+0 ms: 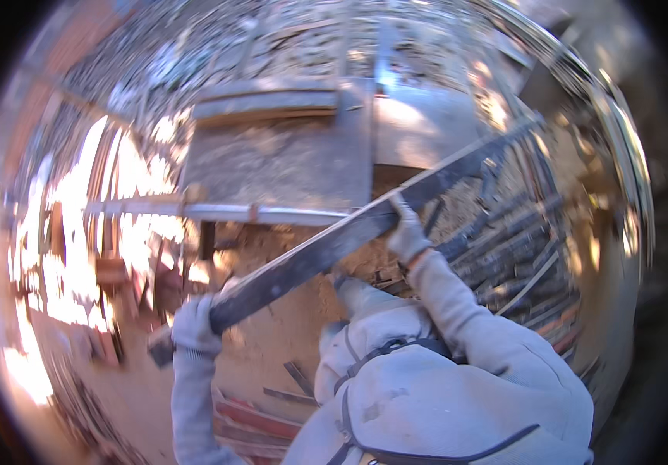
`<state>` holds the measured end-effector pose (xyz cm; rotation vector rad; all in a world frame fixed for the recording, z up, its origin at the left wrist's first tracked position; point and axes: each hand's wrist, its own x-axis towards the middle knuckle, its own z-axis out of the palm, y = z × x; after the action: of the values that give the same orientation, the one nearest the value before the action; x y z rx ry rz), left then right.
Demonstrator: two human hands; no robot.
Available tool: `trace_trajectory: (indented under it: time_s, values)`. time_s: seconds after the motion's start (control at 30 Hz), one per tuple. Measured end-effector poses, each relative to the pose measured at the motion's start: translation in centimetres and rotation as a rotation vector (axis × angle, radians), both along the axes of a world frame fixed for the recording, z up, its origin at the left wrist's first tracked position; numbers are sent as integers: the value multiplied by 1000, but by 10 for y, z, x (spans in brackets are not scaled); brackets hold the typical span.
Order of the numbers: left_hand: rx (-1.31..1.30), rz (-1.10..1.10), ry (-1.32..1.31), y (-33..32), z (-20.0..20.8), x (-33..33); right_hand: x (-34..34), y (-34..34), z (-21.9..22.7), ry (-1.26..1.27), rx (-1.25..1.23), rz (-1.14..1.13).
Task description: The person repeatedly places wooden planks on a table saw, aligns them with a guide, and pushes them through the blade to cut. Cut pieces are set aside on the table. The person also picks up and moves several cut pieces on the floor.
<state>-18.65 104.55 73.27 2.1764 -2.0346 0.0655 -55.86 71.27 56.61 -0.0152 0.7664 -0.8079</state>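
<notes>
A long dark grey plank [314, 260] slants across the view, from the lower left up to the far right. Near its lower-left end my gloved left hand [196, 324] is closed around it. Further along, my gloved right hand [409, 235] grips the lower edge, with the fingers up against the board. Beyond the plank stands a wide grey worktable [272, 167], and the board passes in front of its right corner. Motion blur hides the finer detail of the fingers.
A thick board [268, 107] lies on the worktable's far side, and a metal rail [279, 215] runs along its near edge. Stacked dark lengths of wood [504, 252] cover the ground at right. Reddish boards [256, 418] lie at my lower left. Sunlit scrap wood [113, 271] stands at left.
</notes>
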Motion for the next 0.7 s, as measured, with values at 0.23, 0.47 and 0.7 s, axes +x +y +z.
trace_trajectory:
  time_s: [0.23, 0.47, 0.7]
  values:
    - [294, 20, -59, -67, -63, 61, -2, -11, 55, 1773, -1478, 1000]
    - [401, -61, 0, -126, -120, 93, 71, -81, -20, 1539, -2023, 1338]
    - [253, -20, 63, -141, -178, 115, 97, -94, -41, 1778, -1729, 1575]
